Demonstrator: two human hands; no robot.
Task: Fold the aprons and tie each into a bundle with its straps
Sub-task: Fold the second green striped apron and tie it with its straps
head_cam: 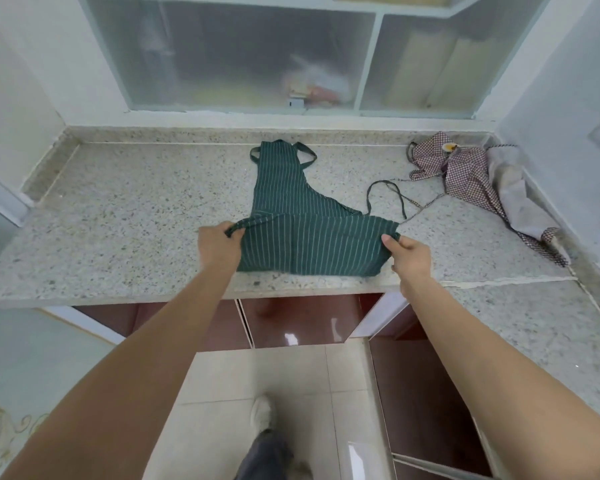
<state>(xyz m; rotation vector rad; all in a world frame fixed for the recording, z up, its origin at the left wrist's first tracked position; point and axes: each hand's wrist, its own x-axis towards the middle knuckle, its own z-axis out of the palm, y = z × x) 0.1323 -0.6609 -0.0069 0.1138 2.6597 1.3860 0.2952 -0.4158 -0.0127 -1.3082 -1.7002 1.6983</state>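
Observation:
A dark green apron with thin white stripes [302,216] lies on the speckled granite counter [136,209], bib end pointing to the wall, lower part folded up over itself. My left hand [219,247] pinches the folded edge at its left corner. My right hand [409,258] grips the right corner near the counter's front edge. One green waist strap [385,195] loops loose on the counter to the right. A second apron, maroon and white checked [465,171], lies crumpled at the back right corner.
A grey cloth [513,195] lies against the right wall beside the checked apron. Frosted cabinet doors [236,57] rise behind the counter. The counter turns along the right side. Dark red cupboard doors [302,320] and tiled floor are below.

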